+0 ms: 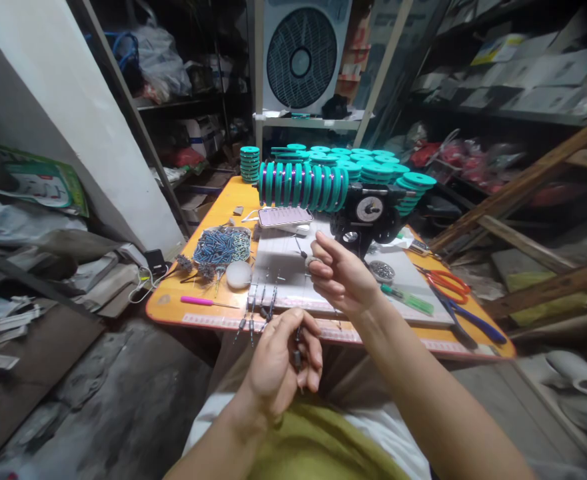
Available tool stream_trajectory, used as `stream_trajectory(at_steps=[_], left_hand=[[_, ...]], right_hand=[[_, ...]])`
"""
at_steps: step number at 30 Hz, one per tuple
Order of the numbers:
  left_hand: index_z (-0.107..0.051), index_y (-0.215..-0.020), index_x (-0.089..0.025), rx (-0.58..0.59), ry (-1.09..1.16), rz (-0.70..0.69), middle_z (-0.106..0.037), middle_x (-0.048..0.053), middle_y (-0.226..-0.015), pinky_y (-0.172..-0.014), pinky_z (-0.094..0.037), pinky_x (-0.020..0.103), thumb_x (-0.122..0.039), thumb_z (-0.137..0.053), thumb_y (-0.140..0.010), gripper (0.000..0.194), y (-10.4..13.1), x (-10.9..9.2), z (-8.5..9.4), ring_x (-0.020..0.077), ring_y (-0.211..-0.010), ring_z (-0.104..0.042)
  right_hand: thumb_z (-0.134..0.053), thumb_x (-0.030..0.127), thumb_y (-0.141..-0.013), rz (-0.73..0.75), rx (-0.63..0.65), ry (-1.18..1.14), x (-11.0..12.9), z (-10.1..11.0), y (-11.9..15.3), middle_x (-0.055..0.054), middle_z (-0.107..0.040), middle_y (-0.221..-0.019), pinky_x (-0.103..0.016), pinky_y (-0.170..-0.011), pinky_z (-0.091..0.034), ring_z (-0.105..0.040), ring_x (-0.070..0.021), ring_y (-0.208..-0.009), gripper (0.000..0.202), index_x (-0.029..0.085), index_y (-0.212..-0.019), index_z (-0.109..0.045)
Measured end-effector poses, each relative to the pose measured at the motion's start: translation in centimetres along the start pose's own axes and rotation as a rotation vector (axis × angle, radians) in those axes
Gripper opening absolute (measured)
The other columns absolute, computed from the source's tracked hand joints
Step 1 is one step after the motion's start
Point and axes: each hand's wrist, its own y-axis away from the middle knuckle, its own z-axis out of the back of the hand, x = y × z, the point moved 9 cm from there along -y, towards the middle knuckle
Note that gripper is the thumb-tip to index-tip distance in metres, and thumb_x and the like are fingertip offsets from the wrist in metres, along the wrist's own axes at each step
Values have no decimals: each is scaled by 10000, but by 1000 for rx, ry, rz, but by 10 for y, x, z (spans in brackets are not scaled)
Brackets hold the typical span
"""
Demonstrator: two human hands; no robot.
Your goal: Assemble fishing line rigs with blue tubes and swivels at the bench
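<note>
My left hand [286, 357], low in front of the table's near edge, has its fingers curled around small dark pieces [298, 360] with thin wires. Farther up and to the right, my right hand [340, 273] is closed on a small grey piece [310, 261] from which a thin dark wire points up and left. Several small wired parts [272, 303] lie along the near edge of the white board [343, 293]. Behind my hands, a row of green spools [303, 187] sits on a black holder with a round dial [370, 209].
On the orange table [173, 303] are a tray of blue parts [222, 245], a white round lid [238, 274], a pink screwdriver [196, 301], a phone [286, 216], orange-handled scissors [448, 287] and blue-handled pliers [480, 325]. A fan [302, 59] stands behind.
</note>
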Motion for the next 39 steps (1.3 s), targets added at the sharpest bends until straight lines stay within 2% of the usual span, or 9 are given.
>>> stream_trajectory(at_steps=[4,7,10,12,18,23,28,34,39], left_hand=[[-624,-871,-125,24,-6,38,-648,24,-575,-287,-202,129,-386,-497,-927,296,6,4,1,51,-295,-462],[-634,-960,-105,24,7,64,-663,47,-642,-307,-197,129,-372,-497,-934,302,14,9,8,34,-321,-447],[-628,-870,-96,0,17,73,-630,30,-586,-336,-205,116,-347,-529,-924,276,23,12,17,7,-322,-387],[-609,-815,-103,-1,17,80,-622,26,-568,-343,-193,108,-337,-540,-921,266,28,13,21,-4,-323,-348],[-616,-824,-114,27,46,70,-653,44,-589,-341,-229,116,-341,-527,-927,265,35,13,24,2,-320,-320],[-644,-801,-104,41,22,55,-662,55,-561,-326,-204,108,-336,-553,-907,271,35,12,21,-2,-302,-311],[-634,-686,-98,9,9,8,-651,51,-521,-306,-147,103,-352,-602,-866,313,31,9,21,-20,-271,-271],[-636,-642,-99,-6,56,-33,-670,52,-597,-299,-153,100,-344,-624,-850,321,27,8,23,-23,-280,-316],[-679,-781,-95,27,-1,-9,-681,77,-558,-317,-206,109,-370,-531,-919,341,30,14,22,8,-285,-371]], right_hand=[[-529,485,-917,31,66,108,1,-1,2,70,-479,-458,-102,-253,-168,-288,-10,-246,419,192,-645,-409],[-516,496,-924,55,82,268,0,4,9,59,-527,-487,-111,-267,-170,-272,-12,-254,330,179,-862,-584],[-469,522,-942,28,41,425,-12,15,21,68,-485,-438,-121,-290,-124,-205,-13,-273,442,146,-1111,-628],[-480,530,-937,11,27,486,-25,20,29,68,-469,-433,-129,-305,-124,-200,-16,-298,481,124,-1140,-640],[-636,474,-863,-8,129,475,-61,12,47,17,-566,-648,-134,-320,-263,-376,-27,-405,368,146,-1019,-693],[-683,424,-837,32,91,467,-63,11,49,50,-531,-494,-129,-314,-335,-431,-56,-389,268,162,-888,-666],[-706,385,-823,112,35,381,-64,10,46,22,-592,-480,-138,-332,-384,-516,-77,-391,239,152,-806,-653],[-725,358,-796,133,-53,208,-72,8,46,35,-551,-437,-125,-333,-344,-479,-56,-346,235,148,-738,-638],[-731,390,-790,119,-106,258,-72,17,47,47,-516,-469,-130,-323,-308,-429,-43,-349,254,147,-781,-658]])
